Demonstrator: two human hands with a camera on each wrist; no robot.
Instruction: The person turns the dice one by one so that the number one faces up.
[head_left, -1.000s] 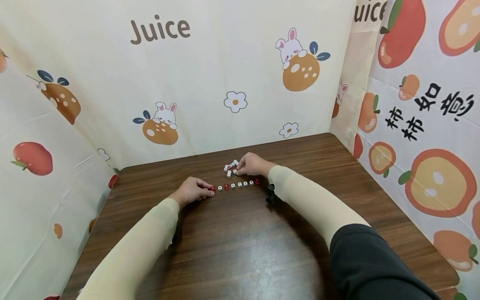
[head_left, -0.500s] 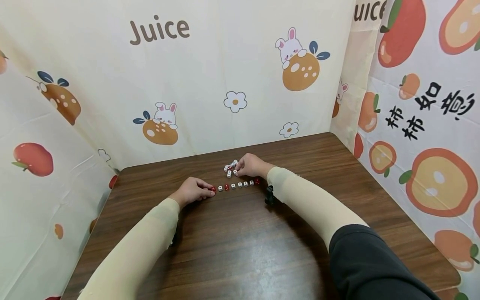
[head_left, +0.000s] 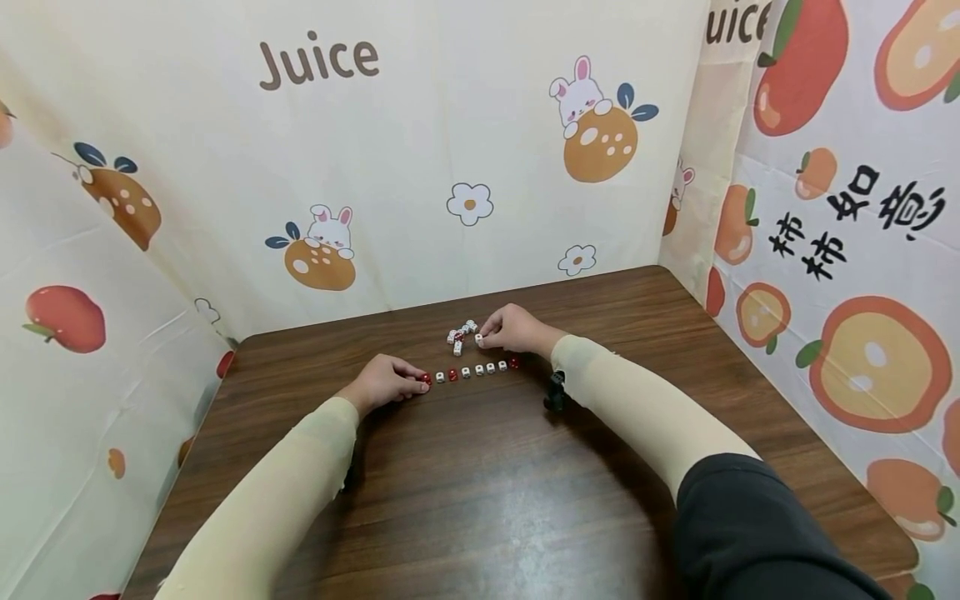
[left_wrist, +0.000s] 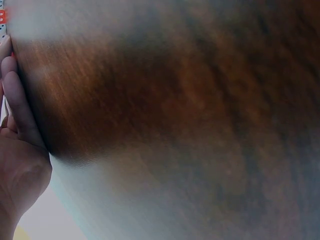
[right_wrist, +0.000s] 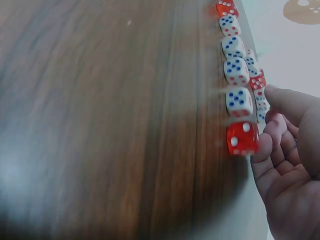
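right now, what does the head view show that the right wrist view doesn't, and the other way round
Only the head view: the left grip pinching the row's left-end red die, and the "Juice" lettering.
Only the right wrist view: pips clear enough to count, such as two white ones on the right-end red die.
Both: the right grip, that right-end red die, the clustered dice and the brown table.
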